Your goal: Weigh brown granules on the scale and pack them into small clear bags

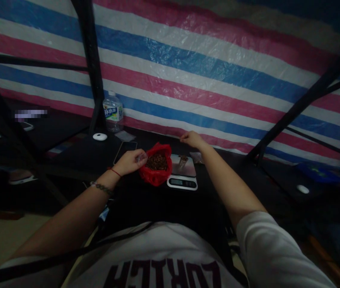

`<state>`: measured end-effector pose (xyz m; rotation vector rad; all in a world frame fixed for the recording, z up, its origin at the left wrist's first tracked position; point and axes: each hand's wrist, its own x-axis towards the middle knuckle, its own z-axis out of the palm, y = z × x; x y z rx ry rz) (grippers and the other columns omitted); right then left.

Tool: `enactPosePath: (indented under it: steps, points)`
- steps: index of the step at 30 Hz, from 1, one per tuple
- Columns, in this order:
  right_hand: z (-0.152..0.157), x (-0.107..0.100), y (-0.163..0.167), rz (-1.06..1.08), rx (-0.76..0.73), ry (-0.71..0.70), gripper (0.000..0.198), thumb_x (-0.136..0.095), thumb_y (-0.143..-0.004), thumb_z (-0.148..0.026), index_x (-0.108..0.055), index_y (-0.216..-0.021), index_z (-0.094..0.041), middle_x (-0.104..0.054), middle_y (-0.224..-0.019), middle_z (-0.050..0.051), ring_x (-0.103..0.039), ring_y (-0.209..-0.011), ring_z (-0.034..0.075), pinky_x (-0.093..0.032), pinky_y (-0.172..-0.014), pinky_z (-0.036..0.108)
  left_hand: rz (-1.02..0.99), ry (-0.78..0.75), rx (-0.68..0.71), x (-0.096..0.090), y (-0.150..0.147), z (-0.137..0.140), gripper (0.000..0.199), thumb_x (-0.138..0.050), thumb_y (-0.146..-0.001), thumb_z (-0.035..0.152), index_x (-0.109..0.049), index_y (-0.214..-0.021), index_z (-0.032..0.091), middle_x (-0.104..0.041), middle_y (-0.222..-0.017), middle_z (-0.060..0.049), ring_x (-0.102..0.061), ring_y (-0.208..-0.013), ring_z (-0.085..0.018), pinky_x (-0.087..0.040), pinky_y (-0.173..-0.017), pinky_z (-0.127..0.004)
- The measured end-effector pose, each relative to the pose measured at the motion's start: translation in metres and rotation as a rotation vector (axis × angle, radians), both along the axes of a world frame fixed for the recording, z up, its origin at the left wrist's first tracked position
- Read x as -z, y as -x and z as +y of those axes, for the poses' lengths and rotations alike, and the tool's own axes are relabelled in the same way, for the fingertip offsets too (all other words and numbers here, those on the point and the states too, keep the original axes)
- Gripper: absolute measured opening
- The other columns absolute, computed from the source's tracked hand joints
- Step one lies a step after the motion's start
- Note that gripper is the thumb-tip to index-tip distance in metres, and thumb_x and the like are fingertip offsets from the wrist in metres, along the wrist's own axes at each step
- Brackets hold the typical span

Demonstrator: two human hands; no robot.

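Observation:
My left hand is at the left rim of a red plastic bag. Its fingers are closed, and a small see-through bit shows at the fingertips, too unclear to name. The bag stands open, full of small brown pieces. Right of it is a white kitchen scale with a display and a metal plate. On that plate stands a small clear cup with brown pieces inside. My right hand hovers beyond the scale, its fingers pinched together; what they hold, if anything, cannot be made out.
A small clear bag lies right of the scale. Behind my left hand are a phone, a flat clear packet, a white oval object and a large plastic bottle. Dark metal posts frame both sides.

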<state>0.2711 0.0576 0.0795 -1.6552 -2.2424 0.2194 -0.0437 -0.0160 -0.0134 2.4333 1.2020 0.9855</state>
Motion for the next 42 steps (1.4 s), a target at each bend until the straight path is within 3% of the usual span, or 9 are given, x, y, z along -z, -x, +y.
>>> enactPosePath:
  steps: [5,10,13,18,23,26,32,36,42]
  points:
    - [0.017,0.028,-0.018,-0.047,-0.173,0.293,0.022,-0.068,-0.072,-0.027,-0.076,-0.090,-0.018,-0.074,-0.091,0.004,-0.066,-0.081,0.017,-0.047,-0.074,0.022,-0.003,0.002,0.000,0.001,0.001,0.001,0.022,-0.051,-0.080,0.038,-0.061,-0.085,0.019,-0.065,-0.076,-0.001,-0.060,-0.068,-0.015,-0.044,-0.064,-0.024]
    - [0.018,0.046,-0.014,-0.019,-0.133,0.429,0.020,-0.072,-0.063,-0.022,-0.077,-0.082,-0.016,-0.074,-0.080,0.005,-0.066,-0.070,0.017,-0.048,-0.065,0.022,-0.025,0.021,0.004,0.002,0.000,0.001,0.023,-0.051,-0.081,0.039,-0.061,-0.085,0.019,-0.065,-0.078,-0.001,-0.059,-0.068,-0.014,-0.044,-0.065,-0.025]
    - [0.016,0.039,-0.010,-0.048,-0.070,0.368,0.015,-0.068,-0.065,-0.017,-0.076,-0.077,-0.014,-0.073,-0.073,0.006,-0.063,-0.064,0.015,-0.045,-0.060,0.023,-0.026,0.027,0.026,0.001,-0.001,0.000,0.024,-0.050,-0.081,0.040,-0.061,-0.086,0.019,-0.065,-0.078,-0.001,-0.059,-0.069,-0.015,-0.044,-0.066,-0.025]
    - [0.003,0.011,0.021,-0.051,-0.126,0.087,0.015,-0.067,-0.072,-0.021,-0.074,-0.084,-0.015,-0.072,-0.077,0.003,-0.061,-0.067,0.013,-0.041,-0.060,0.021,-0.041,0.026,-0.015,0.000,-0.002,-0.001,0.024,-0.050,-0.080,0.039,-0.061,-0.087,0.019,-0.065,-0.078,-0.001,-0.059,-0.068,-0.015,-0.044,-0.064,-0.026]
    - [-0.033,-0.005,0.072,-0.118,-0.306,-0.032,0.017,-0.065,-0.078,-0.029,-0.072,-0.080,-0.015,-0.068,-0.074,0.004,-0.057,-0.065,0.013,-0.039,-0.062,0.023,-0.030,-0.001,-0.082,-0.008,-0.009,-0.008,0.023,-0.053,-0.078,0.038,-0.059,-0.091,0.019,-0.064,-0.080,-0.002,-0.060,-0.071,-0.017,-0.045,-0.066,-0.027]
    - [-0.064,-0.010,0.085,0.024,-0.306,-0.116,0.022,-0.055,-0.086,-0.029,-0.070,-0.082,-0.014,-0.066,-0.075,0.004,-0.055,-0.066,0.013,-0.039,-0.064,0.024,-0.016,-0.022,-0.101,-0.020,-0.017,-0.019,0.029,-0.057,-0.076,0.040,-0.056,-0.097,0.019,-0.064,-0.085,-0.003,-0.061,-0.076,-0.020,-0.046,-0.069,-0.029]
    - [-0.122,0.002,0.087,0.371,-0.405,0.047,0.018,-0.050,-0.087,-0.023,-0.066,-0.092,-0.016,-0.066,-0.089,0.002,-0.058,-0.079,0.012,-0.042,-0.072,0.022,0.030,-0.101,-0.102,-0.038,-0.038,-0.046,0.037,-0.058,-0.075,0.043,-0.053,-0.102,0.019,-0.063,-0.093,-0.007,-0.061,-0.082,-0.023,-0.046,-0.072,-0.033]
    - [-0.131,0.020,0.089,0.312,-0.395,0.153,0.017,-0.051,-0.085,-0.017,-0.067,-0.080,-0.014,-0.065,-0.076,0.001,-0.056,-0.070,0.011,-0.039,-0.064,0.021,0.115,-0.175,-0.033,-0.046,-0.050,-0.062,0.034,-0.061,-0.070,0.034,-0.055,-0.101,0.019,-0.063,-0.097,-0.009,-0.061,-0.088,-0.026,-0.045,-0.077,-0.036]
    - [-0.135,0.023,0.085,0.203,-0.321,0.074,0.004,-0.069,-0.069,-0.015,-0.066,-0.070,-0.013,-0.062,-0.066,-0.001,-0.051,-0.058,0.010,-0.033,-0.054,0.021,0.125,-0.174,0.048,-0.053,-0.060,-0.075,0.041,-0.063,-0.070,0.037,-0.055,-0.107,0.020,-0.064,-0.103,-0.009,-0.061,-0.094,-0.027,-0.045,-0.082,-0.038]
